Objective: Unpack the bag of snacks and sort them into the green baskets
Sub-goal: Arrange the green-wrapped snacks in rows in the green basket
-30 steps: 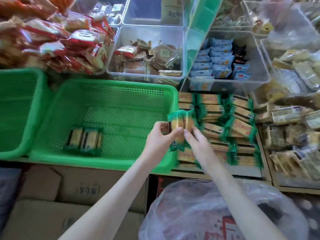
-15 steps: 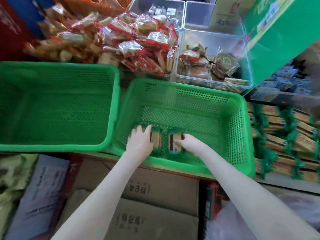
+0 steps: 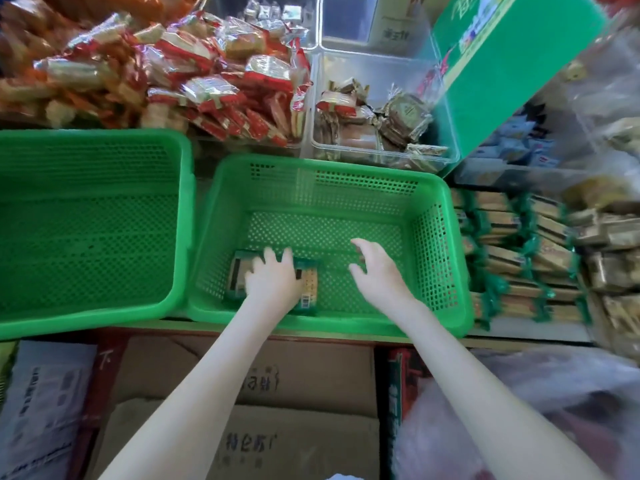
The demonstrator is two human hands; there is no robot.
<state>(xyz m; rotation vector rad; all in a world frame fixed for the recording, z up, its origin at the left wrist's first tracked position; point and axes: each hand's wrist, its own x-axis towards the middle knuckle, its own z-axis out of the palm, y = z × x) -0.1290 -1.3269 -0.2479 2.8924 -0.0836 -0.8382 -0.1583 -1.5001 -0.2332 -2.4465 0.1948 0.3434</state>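
The left hand (image 3: 273, 280) lies flat inside a green basket (image 3: 436, 258), fingers spread and fairly straight, palm down on a small row of green-wrapped snack packets (image 3: 309, 287). It presses or rests on them and does not grip them. The right hand (image 3: 377, 271) hovers just to the right of it in the same basket, apart from the packets, with its fingers loosely curled and nothing in them.

The packets sit on the basket floor at its near left corner, side by side; one end shows left of the left hand and another shows right of it. The rest of that basket's mesh floor is bare.

Touching this basket on the left is a second green basket (image 3: 104, 237), with nothing in it that I can see. Just right of the first basket, a stack of the same green-wrapped packets (image 3: 519, 268) lies in rows.

On the far side, a clear bin (image 3: 381, 74) holds brownish wrapped snacks, and left of it is a heap of red-and-clear packets (image 3: 214, 84). A green carton (image 3: 512, 81) leans at the far right.

Nearest to me, below the baskets, are cardboard boxes (image 3: 294, 375), and at the near right a translucent plastic bag (image 3: 519, 403), its contents too blurred to tell.
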